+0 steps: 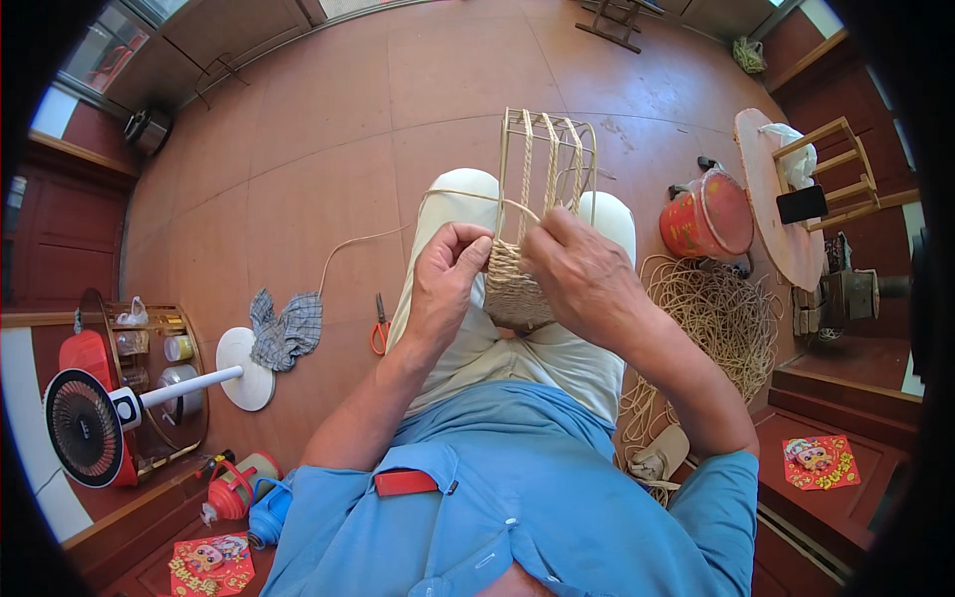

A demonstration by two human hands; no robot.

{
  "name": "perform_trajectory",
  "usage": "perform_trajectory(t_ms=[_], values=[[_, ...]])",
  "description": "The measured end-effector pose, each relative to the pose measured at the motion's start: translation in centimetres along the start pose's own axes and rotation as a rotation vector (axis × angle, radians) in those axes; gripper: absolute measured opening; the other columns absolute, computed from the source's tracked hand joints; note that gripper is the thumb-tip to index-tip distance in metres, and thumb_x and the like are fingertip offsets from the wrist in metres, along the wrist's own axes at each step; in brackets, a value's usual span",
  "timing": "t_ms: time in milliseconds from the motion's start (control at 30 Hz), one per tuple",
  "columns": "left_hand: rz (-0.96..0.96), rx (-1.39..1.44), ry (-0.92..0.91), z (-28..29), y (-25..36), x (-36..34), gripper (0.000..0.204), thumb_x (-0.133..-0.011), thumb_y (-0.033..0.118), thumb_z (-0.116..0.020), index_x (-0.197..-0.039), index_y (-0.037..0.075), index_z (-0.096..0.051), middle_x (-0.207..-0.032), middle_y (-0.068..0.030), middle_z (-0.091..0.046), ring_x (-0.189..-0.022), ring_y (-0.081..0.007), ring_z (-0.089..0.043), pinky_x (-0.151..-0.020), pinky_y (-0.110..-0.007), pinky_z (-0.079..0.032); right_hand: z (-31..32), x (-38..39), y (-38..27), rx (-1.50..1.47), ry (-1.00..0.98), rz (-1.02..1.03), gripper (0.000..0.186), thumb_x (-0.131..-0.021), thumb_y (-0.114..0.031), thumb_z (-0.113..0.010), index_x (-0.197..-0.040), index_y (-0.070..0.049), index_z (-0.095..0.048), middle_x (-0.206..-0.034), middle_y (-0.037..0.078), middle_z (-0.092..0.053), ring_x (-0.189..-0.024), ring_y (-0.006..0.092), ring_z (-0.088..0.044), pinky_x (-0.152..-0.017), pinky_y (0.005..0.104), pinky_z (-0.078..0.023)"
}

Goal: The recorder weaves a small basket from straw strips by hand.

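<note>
A partly woven basket point(512, 289) with a wire frame and tan twisted cord stands between my knees. Tight weave covers its near part, while bare wires and several wrapped cord strands stretch beyond it. My left hand point(450, 279) pinches the left edge of the weave, thumb against fingers. Over the weave's right side, my right hand point(582, 264) is closed on a loose cord point(468, 192) that loops across my left knee. From there the cord trails left over the floor. My right fingertips are partly hidden behind the hand.
Orange-handled scissors point(379, 333) lie left of my leg, near a checked cloth point(286, 328) on a white fan base point(244, 383). To the right are a large cord heap point(721, 318), a red bucket point(706, 214) and a round board point(771, 199) by a small wooden chair point(841, 174).
</note>
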State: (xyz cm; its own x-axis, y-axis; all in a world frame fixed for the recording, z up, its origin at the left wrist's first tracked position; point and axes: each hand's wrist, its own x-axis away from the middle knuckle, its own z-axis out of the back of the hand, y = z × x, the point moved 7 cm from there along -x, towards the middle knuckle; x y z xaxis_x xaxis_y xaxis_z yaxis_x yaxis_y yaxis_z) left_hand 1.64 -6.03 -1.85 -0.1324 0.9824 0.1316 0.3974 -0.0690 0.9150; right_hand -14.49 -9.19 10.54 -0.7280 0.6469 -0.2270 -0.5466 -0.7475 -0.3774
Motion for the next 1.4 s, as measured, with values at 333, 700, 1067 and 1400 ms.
perform_trajectory(t_ms=[333,700,1067,1400], values=[[-0.601,-0.973,-0.062,-3.3,6.8,0.5,0.02,-0.093,0.003,-0.083,-0.109,0.004,-0.071,-0.097,-0.008,-0.063,-0.087,-0.022,-0.064,-0.077,-0.036,-0.056,9.8,7.4,3.4,0.368,0.043,-0.198,0.01,-0.107,-0.014,-0.068,-0.107,-0.006,-0.062,-0.096,0.015,-0.058,-0.086,0.0371,-0.067,-0.075,0.0491,-0.055],[-0.05,-0.044,0.035,-0.5,0.3,-1.2,0.015,-0.112,0.019,-0.072,-0.105,0.007,-0.068,-0.093,0.0021,-0.067,-0.081,-0.0078,-0.06,-0.076,-0.028,-0.053,25.5,29.1,26.6,0.747,0.422,-0.782,0.024,-0.116,-0.028,-0.061,-0.132,-0.011,-0.063,-0.112,0.014,-0.072,-0.095,0.035,-0.074,-0.083,0.0462,-0.057],[0.267,0.452,0.146,-1.2,-2.3,-0.7,0.012,-0.11,0.019,-0.075,-0.114,0.01,-0.068,-0.095,0.0006,-0.071,-0.087,-0.0097,-0.066,-0.081,-0.028,-0.06,10.5,8.2,13.4,-0.436,0.339,-0.523,0.02,-0.102,-0.007,-0.075,-0.122,-0.008,-0.071,-0.107,0.001,-0.075,-0.091,0.0082,-0.067,-0.078,0.0267,-0.055],[0.292,0.448,0.173,-1.8,-2.4,-0.9,0.016,-0.112,0.019,-0.072,-0.12,0.007,-0.067,-0.096,-0.0008,-0.07,-0.083,-0.0093,-0.065,-0.079,-0.027,-0.059,-0.7,-2.6,4.6,-0.514,0.157,-0.394,0.019,-0.103,-0.012,-0.073,-0.119,-0.005,-0.066,-0.11,0.012,-0.081,-0.086,0.0243,-0.078,-0.08,0.038,-0.06]])
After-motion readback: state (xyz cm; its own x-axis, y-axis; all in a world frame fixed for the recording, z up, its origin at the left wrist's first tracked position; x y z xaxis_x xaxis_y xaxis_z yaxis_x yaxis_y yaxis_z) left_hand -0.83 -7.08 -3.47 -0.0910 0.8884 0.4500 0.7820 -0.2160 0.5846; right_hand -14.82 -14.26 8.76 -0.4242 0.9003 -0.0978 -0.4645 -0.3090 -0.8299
